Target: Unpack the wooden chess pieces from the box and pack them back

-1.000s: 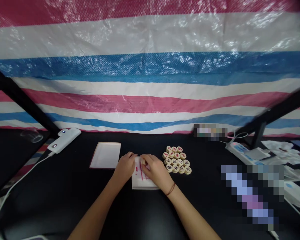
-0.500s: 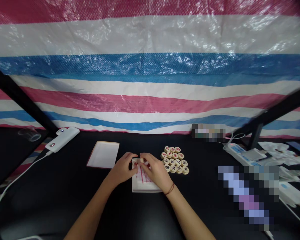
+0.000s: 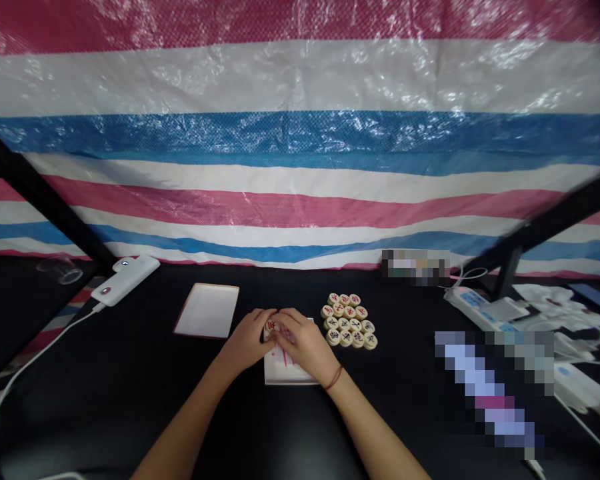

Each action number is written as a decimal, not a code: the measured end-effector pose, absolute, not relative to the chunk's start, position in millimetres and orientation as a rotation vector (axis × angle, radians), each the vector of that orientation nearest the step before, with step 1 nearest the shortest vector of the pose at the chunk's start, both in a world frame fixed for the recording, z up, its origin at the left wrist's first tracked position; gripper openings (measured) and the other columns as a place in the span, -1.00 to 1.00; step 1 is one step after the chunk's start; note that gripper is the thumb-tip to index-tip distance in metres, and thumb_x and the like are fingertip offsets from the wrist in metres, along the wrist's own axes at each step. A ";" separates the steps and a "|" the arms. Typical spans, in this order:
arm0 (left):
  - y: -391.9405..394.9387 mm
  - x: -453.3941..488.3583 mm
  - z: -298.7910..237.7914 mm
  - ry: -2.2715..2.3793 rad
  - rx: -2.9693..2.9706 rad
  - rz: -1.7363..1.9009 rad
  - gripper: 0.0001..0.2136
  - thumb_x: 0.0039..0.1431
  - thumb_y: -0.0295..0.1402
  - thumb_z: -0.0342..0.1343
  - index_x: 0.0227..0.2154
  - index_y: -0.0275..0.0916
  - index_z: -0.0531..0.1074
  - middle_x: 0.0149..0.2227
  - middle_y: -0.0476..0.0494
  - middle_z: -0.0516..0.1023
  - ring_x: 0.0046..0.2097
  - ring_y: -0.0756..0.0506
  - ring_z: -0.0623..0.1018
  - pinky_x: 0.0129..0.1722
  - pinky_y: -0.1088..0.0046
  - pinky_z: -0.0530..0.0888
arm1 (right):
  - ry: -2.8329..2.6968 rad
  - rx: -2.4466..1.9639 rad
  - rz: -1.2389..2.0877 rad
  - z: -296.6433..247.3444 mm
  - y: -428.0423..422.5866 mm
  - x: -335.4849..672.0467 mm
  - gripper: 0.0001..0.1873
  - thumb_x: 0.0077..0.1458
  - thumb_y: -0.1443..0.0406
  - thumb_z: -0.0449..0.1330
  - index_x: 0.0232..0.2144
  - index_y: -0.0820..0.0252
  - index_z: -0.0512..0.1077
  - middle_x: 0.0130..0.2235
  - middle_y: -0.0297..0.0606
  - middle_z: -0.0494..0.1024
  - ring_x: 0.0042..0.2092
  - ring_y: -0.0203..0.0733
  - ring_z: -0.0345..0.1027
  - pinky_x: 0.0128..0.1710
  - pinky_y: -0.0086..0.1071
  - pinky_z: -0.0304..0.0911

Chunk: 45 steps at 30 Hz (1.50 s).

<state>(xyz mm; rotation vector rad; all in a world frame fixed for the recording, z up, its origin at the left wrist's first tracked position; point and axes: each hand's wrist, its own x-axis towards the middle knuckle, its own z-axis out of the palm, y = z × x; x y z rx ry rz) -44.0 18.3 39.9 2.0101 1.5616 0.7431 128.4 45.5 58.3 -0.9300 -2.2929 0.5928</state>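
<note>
A folded white sheet with red print [image 3: 286, 372] lies on the black table [image 3: 130, 400], right in front of me. Both hands rest on its far edge. My left hand [image 3: 247, 340] has its fingers curled onto the sheet's upper left corner. My right hand [image 3: 303, 343] is curled over the sheet's middle, fingertips meeting those of the left. A cluster of several round wooden chess pieces [image 3: 349, 321] lies just right of my right hand. A white box lid [image 3: 207, 319] sits left of my left hand.
A white power bank [image 3: 126, 279] with its cable lies at the far left, beside a clear cup [image 3: 60, 269]. A power strip [image 3: 480, 308] and white clutter fill the right side. Black frame bars slant down at both sides. A striped tarp [image 3: 300, 167] hangs behind.
My hands have closed together over the sheet's far edge; half a second ago my fingertips pinched a small piece there, which is now hidden.
</note>
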 end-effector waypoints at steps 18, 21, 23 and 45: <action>16.3 -33.8 48.6 1.724 1.985 0.597 -0.66 0.12 -0.48 -0.01 -0.04 -0.17 0.44 -0.13 -0.13 0.48 -0.15 -0.08 0.52 -0.10 0.39 0.42 | -2.430 -2.236 0.378 86.8 147.0 176.9 -0.68 0.04 0.20 0.20 -0.18 0.27 0.51 -0.13 0.05 0.54 -0.09 0.04 0.46 -0.21 -0.28 0.30; 14.9 -34.4 51.4 1.727 1.979 0.576 -0.67 0.13 -0.46 -0.01 -0.04 -0.19 0.43 -0.13 -0.14 0.47 -0.13 -0.09 0.52 -0.08 0.38 0.41 | -2.456 -2.241 0.409 90.7 147.3 174.8 -0.67 0.01 0.24 0.23 -0.17 0.29 0.50 -0.10 0.07 0.53 -0.07 0.06 0.46 -0.20 -0.28 0.31; 14.1 -34.9 52.7 1.736 1.984 0.560 -0.67 0.13 -0.41 0.02 -0.02 -0.20 0.42 -0.11 -0.15 0.46 -0.11 -0.11 0.51 -0.07 0.36 0.41 | -2.462 -2.242 0.416 93.2 147.0 173.9 -0.68 0.00 0.27 0.24 -0.16 0.30 0.50 -0.09 0.07 0.53 -0.06 0.06 0.46 -0.19 -0.28 0.32; 9.0 -21.0 49.9 1.510 2.199 1.076 -0.67 0.29 -0.28 -0.05 0.09 -0.10 0.33 0.02 -0.14 0.47 0.04 -0.10 0.47 0.10 0.33 0.41 | -2.068 -1.114 1.148 98.9 65.9 146.6 -0.73 -0.02 0.20 0.25 -0.22 0.16 0.46 -0.32 -0.33 0.60 -0.36 -0.29 0.49 -0.35 -0.49 0.34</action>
